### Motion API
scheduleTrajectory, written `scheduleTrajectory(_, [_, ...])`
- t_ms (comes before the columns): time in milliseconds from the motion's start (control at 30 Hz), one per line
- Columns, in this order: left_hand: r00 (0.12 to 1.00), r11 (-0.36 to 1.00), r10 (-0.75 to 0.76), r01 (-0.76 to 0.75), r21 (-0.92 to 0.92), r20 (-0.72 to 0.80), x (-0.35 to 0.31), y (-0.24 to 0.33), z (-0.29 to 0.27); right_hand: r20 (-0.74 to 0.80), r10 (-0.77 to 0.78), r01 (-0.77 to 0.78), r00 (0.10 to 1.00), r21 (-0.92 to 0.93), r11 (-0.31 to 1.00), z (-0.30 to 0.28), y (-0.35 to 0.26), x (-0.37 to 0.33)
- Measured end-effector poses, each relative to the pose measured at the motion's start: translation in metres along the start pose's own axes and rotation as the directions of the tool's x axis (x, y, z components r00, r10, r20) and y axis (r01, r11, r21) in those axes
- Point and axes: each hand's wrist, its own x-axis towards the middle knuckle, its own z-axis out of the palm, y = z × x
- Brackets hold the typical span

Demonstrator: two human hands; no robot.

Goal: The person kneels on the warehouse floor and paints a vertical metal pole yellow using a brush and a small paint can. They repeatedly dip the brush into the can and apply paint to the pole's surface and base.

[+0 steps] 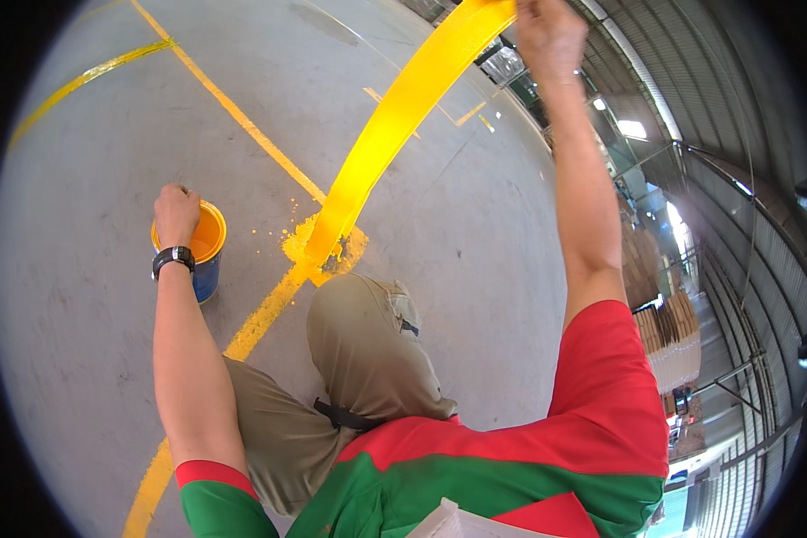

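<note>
A wide strip of yellow tape (pixel 394 108) rises in a curve from the floor to my right hand (pixel 551 40), which is raised high with its fingers closed on the upper end. The strip's lower end meets a rough yellow patch (pixel 354 251) on the floor, just ahead of my knee; small yellow specks are scattered around it. Over to the left stands a blue paint can (pixel 208 278) with a yellow-orange rim and orange inside. My left hand (pixel 177 215), with a black watch on the wrist, is closed over the can's rim; its fingertips are partly hidden.
Yellow floor lines (pixel 242 117) run ahead and back past my bent knee (pixel 359 332) across the grey floor. At the right are stacked cardboard (pixel 672 332) and a corrugated metal wall (pixel 735 108), with more stored goods at the far edge.
</note>
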Motion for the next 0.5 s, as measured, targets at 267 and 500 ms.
scheduleTrajectory(267, [0.999,1.0,-0.016,0.015,0.013,0.029,-0.002,0.007,-0.001,0.526,-0.393,0.427,0.754,0.06,0.902,0.022,-0.089,-0.12])
scheduleTrajectory(500, [1.0,1.0,-0.015,0.015,0.008,0.014,-0.009,0.012,-0.002,0.65,-0.234,-0.102,0.723,0.436,0.894,0.042,-0.162,-0.211])
